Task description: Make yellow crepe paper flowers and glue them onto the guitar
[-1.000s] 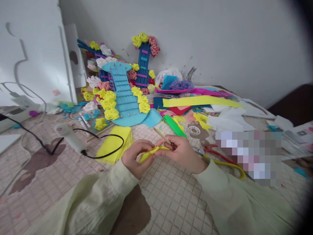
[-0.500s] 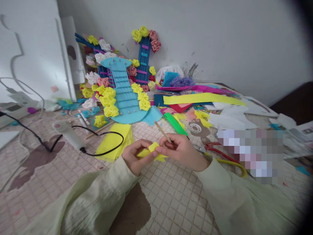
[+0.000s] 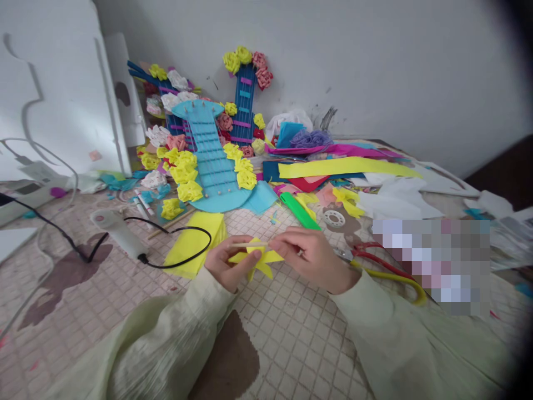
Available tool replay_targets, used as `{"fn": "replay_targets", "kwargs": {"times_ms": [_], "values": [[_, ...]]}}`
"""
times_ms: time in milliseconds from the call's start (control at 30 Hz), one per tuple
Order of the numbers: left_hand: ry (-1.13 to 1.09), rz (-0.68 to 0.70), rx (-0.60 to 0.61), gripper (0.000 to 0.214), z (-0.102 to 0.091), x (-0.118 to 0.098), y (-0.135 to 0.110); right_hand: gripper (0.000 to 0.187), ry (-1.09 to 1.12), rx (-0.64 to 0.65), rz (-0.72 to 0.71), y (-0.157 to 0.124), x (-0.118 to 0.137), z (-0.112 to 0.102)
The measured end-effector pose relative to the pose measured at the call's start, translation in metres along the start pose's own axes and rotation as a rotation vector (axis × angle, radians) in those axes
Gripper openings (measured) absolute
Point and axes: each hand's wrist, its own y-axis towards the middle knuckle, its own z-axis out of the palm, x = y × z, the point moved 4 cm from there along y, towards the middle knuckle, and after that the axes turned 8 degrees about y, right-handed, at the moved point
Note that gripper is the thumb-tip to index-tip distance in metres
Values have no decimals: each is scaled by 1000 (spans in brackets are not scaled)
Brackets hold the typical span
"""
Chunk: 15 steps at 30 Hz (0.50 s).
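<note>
Above the tabletop (image 3: 300,333), the left hand (image 3: 225,265) pinched yellow paper (image 3: 263,266); the right hand (image 3: 308,256) gripped a stick (image 3: 249,245) by its right end, crosswise over it.

I can read no text, label, brand, number or sign in this view. Near the right edge of the table (image 3: 303,333), a pixelated patch (image 3: 449,255) hides any print from me. Toward the left edge, I note a reddish round mark (image 3: 99,216) on the white corded tool (image 3: 121,238), without legible lettering. The white box (image 3: 31,187) and the white pens (image 3: 142,205) show me nothing readable at this size.
</note>
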Motion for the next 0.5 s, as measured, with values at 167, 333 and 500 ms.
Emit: {"fn": "replay_targets", "kwargs": {"times_ms": [167,333,500], "values": [[67,56,-50,18,-4,-4,0,34,-174,-3,-1,0,-6,-1],[109,129,-54,15,-4,-8,1,28,-208,-2,-40,0,-7,1],[151,145,-35,15,-3,-7,1,29,-161,22,-242,-3,1,5]]}}
